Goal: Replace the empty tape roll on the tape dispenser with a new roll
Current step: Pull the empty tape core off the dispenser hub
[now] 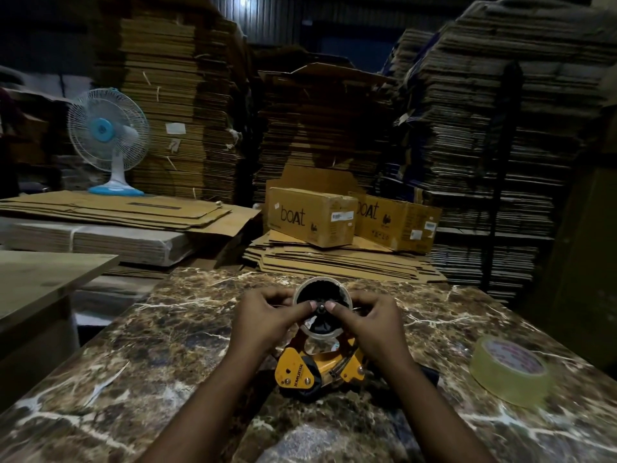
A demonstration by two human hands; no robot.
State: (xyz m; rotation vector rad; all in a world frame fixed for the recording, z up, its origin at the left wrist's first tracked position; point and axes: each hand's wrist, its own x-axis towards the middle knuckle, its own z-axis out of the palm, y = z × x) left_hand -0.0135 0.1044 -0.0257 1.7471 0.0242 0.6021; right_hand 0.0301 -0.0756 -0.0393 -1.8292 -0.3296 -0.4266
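While spent core still sits on hub, task judged early: removal under way, fitting of fresh roll left.
- Marble-pattern tabletop [167,329], polished, brown with white veins; fills lower frame.
- New tape roll [510,370], clear, glossy, lying flat, lower right, well apart from hands.
- Tape dispenser [302,370], yellow metal plates, black parts, lower centre.
- Empty tape roll [322,332], thin pale ring, centre frame.
- Left hand [263,317], right hand [374,324]: both clamped on ring, thumbs pressing at hub.

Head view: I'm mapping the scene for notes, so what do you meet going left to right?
Fan → left hand → right hand → new tape roll.
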